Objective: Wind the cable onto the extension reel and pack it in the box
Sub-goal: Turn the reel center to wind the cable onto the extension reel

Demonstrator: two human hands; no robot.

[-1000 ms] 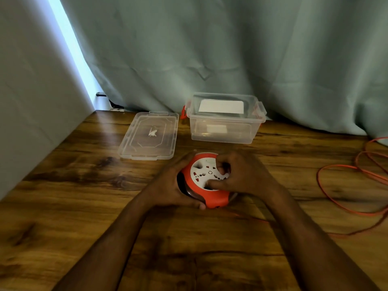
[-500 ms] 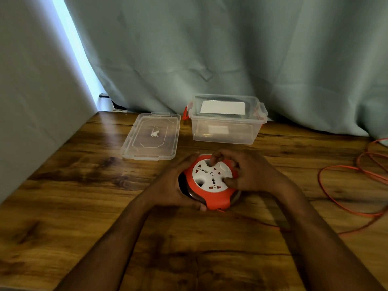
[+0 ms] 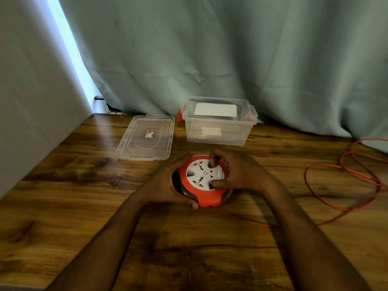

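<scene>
From the head camera, an orange extension reel (image 3: 202, 181) with a white socket face lies flat on the wooden table (image 3: 63, 206), near the middle and just in front of the clear plastic box (image 3: 218, 124). The left hand (image 3: 168, 183) cups the reel's left side, fingers curled around its rim and dark underside, thumb tip at the front edge. The right hand (image 3: 237, 172) lies over the right part of the socket face, its fingers bent and pressing down on the white disc, one near the top and the thumb at the lower edge. The orange cable (image 3: 336, 185) leaves the reel at the front, runs under the right forearm and lies in loose loops on the table well to the right. The box stands open against the green curtain (image 3: 231, 49), with a white label showing through its wall and orange latches at its ends. Its clear lid (image 3: 147, 139) lies flat on the table just left of it.
</scene>
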